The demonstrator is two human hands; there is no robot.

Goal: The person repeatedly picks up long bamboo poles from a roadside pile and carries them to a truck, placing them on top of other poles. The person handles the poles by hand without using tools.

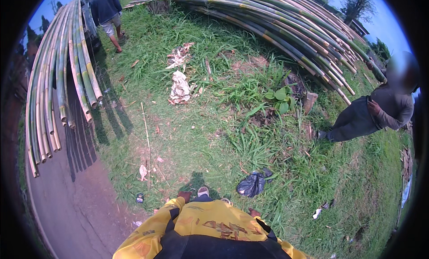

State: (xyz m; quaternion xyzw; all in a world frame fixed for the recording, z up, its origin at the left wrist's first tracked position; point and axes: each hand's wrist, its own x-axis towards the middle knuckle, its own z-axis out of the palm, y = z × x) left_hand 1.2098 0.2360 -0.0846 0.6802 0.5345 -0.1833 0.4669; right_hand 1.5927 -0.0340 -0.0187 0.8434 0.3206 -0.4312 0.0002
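Note:
My left hand (184,195) hangs low beside my body, just in front of the yellow sleeve, over the grass. My right hand (254,212) is lowered on the other side, mostly covered by its sleeve. Both are small in the view, and their finger positions are unclear. No object shows in either one. Nearest to my right hand, a crumpled black plastic bag (251,184) lies on the ground. A thin dry stick (146,138) rests on the grass ahead of my left hand.
Long bamboo poles (58,66) overhang the paved road (85,192) at left. A large bamboo pile (286,26) spans the far right, where a person (380,107) stands beside the pole ends. Another person (106,13) is at far left. Crumpled pale litter (180,88) lies ahead.

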